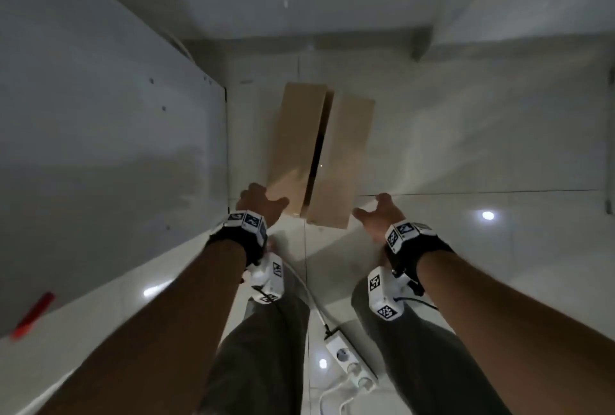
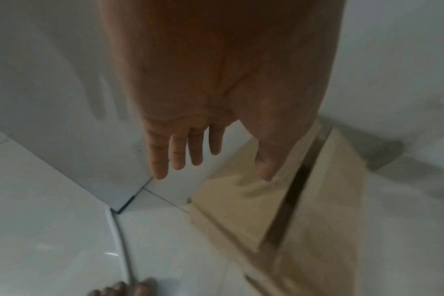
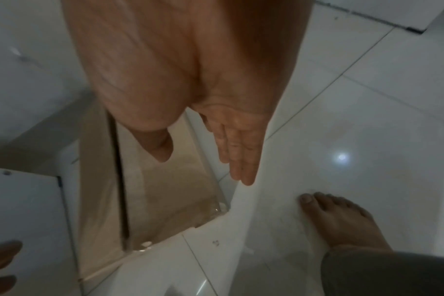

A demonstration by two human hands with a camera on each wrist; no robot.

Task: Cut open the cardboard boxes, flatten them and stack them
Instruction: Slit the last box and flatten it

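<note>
- The cardboard box (image 1: 319,155) lies on the white tiled floor (image 1: 466,155), just right of a white cabinet (image 1: 109,135); a dark gap runs between its top flaps.
- Left hand (image 1: 258,203) and right hand (image 1: 379,215) hang spread and empty at its near corners.
- Best to take both long sides evenly, keeping the bare foot (image 3: 342,218) back.
</note>
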